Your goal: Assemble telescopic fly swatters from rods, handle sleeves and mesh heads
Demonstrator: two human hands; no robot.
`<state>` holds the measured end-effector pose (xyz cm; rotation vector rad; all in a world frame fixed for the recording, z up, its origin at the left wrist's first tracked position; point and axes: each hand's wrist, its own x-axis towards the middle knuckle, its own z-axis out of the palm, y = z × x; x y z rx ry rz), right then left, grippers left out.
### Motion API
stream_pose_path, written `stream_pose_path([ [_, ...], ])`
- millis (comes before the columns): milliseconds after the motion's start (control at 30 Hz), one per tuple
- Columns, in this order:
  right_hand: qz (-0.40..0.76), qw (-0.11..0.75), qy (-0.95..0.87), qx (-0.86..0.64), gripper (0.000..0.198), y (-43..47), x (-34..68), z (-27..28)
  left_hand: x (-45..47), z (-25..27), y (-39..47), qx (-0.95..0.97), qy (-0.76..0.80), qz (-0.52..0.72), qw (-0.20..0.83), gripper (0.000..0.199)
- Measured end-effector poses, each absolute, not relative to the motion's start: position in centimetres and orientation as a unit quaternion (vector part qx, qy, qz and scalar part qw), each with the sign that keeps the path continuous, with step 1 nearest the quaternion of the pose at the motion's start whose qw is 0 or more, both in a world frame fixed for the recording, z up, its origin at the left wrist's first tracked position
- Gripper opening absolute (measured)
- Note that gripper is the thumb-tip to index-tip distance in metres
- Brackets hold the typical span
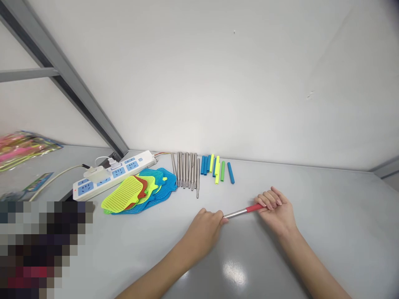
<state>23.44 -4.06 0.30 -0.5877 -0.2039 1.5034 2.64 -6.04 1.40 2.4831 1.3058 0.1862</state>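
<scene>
5 blue tubes [230, 172], 3 yellow tubes [212, 163], 1 green tube [222, 171], 1 red grip [253, 208], 1 held rod [236, 214], 1 power strip [142, 165], mesh paddles [121, 195] and tabletop rods [187, 171] uncountable.

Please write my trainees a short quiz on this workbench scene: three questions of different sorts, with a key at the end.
1. Multiple choice: What colour is the slim, tube-shaped sleeve on the held silver metal rod?
A. Blue
B. Red
C. Green

2. Fill in the blank: The person's bare ____ hand is closed around the sleeve end.

3. Short answer: What lies between the pile of flat, perforated, coloured plastic paddles and the short blue, yellow and green tubes?

Key:
1. B
2. right
3. A row of loose, slim silver metal rods
</scene>
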Motion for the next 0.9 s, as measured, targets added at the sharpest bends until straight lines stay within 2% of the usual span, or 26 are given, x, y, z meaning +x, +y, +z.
stream_pose_path([
  [167, 0.642, 0.688, -0.158, -0.299, 0.041, -4.1, 23.5, 0.3, 3.2, 1.0, -6.7, 0.881, 0.444, 0.044, 0.155, 0.038],
  [500, 0.667, 0.686, -0.098, -0.273, 0.041, -4.2, 23.3, 0.6, 4.1, 0.7, -7.3, 0.882, 0.445, 0.014, 0.157, 0.033],
  [900, 0.642, 0.687, -0.153, -0.303, 0.041, -4.3, 23.0, 0.4, 5.2, -0.4, -9.1, 0.832, 0.517, 0.041, 0.198, 0.031],
])
